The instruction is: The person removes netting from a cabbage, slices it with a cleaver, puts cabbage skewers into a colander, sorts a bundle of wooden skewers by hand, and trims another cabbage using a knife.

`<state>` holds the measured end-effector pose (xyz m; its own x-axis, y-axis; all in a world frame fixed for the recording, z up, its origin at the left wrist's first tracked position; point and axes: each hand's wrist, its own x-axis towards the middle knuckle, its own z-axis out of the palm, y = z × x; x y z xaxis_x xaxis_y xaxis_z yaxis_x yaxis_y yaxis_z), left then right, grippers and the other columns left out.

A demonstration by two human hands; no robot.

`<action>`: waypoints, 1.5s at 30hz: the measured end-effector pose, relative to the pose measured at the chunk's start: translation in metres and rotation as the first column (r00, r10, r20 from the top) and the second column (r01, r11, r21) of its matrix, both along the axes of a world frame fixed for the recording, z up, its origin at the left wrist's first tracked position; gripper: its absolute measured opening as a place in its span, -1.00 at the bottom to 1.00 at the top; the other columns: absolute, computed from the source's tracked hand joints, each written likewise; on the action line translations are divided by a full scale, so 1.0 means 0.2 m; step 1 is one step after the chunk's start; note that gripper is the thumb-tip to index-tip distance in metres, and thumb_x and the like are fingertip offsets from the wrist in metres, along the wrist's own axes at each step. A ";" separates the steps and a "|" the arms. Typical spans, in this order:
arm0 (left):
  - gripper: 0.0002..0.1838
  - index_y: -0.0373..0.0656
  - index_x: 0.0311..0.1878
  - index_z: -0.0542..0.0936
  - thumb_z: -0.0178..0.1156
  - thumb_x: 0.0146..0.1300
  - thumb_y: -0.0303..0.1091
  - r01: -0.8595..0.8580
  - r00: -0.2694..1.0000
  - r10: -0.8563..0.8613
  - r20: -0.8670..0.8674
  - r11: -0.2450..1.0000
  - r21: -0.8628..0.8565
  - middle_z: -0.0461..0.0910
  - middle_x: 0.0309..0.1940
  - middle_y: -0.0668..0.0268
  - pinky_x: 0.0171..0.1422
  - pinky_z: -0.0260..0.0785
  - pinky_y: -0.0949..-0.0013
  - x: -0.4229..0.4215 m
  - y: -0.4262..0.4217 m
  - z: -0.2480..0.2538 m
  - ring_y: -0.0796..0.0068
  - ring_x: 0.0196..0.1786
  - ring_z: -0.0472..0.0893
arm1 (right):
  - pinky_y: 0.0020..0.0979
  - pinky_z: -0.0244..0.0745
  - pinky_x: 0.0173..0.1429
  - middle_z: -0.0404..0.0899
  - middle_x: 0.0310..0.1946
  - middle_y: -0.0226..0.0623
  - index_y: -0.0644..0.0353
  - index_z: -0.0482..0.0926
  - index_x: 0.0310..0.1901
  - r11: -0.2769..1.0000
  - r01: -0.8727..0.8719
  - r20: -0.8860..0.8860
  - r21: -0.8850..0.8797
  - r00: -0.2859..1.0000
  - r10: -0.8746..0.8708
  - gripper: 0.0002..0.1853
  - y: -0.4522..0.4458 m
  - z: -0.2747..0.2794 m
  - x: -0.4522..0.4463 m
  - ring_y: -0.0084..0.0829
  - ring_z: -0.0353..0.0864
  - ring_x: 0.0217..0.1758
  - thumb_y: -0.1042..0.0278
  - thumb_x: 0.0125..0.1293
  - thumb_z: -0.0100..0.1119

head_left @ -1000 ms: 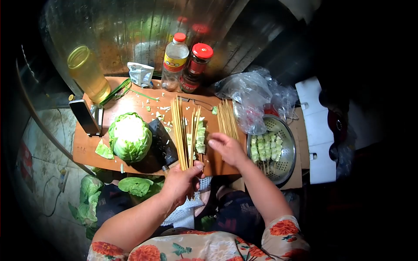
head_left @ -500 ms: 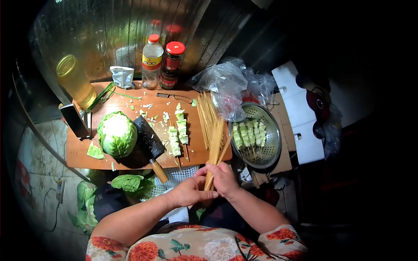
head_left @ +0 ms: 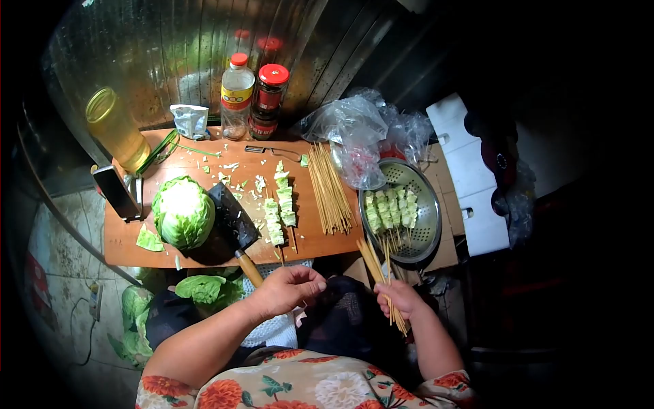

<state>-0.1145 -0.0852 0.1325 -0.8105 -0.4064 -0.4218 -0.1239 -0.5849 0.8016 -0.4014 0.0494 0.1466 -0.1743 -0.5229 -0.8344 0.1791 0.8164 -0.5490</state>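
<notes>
While gripping the stick bundle (head_left: 372, 262) now in the right hand (head_left: 402, 299) alone | leaving the left hand (head_left: 286, 289) loosely open, seemingly empty | apparently freeing it for handling

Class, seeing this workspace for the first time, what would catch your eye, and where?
The brightly lit cabbage stands out first, on the left of the brown board, beside a dark cleaver. Then comes the right hand, gripping a bundle of thin sticks near the metal colander, where skewers of pale green pieces lie.
</notes>
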 end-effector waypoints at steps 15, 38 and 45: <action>-0.84 -0.20 -0.16 0.57 0.17 0.36 -0.31 -0.040 0.999 0.040 0.020 0.999 0.032 0.54 -0.41 0.45 -0.29 0.40 0.54 -0.06 -0.01 0.02 0.63 -0.39 0.52 | -0.45 0.28 -0.56 0.33 -0.63 -0.54 0.03 0.38 -0.33 0.947 0.240 -0.210 0.214 0.958 -0.195 -0.76 0.29 -0.54 -0.29 -0.59 0.30 -0.64 0.14 0.32 0.22; -0.77 -0.30 -0.12 0.56 0.19 0.35 -0.29 -0.013 0.997 0.009 0.076 0.998 0.058 0.56 -0.39 0.39 -0.18 0.46 0.50 -0.12 -0.04 -0.04 0.62 -0.34 0.53 | -0.23 0.56 -0.15 0.66 -0.35 -0.04 0.34 0.53 -0.05 0.734 -0.345 -0.553 0.585 0.492 0.672 -0.60 -0.02 -1.11 -0.62 -0.20 0.69 -0.39 0.21 0.18 0.22; -0.75 -0.27 -0.07 0.57 0.23 0.32 -0.30 -0.005 0.995 -0.002 0.099 0.997 0.074 0.58 -0.30 0.38 -0.14 0.46 0.50 -0.11 -0.02 -0.07 0.59 -0.29 0.55 | -0.17 0.47 0.16 0.59 -0.03 -0.06 0.15 0.56 -0.04 0.719 -0.327 -0.580 0.614 0.432 0.691 -0.62 -0.05 -1.03 -0.56 -0.08 0.56 0.09 0.21 0.11 0.26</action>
<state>-0.1370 -0.0893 0.1187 -0.7624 -0.3724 -0.5291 -0.1998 -0.6423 0.7399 -0.5131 0.0401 -0.0589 -0.6061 -0.4331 -0.6672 -0.6509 0.7522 0.1030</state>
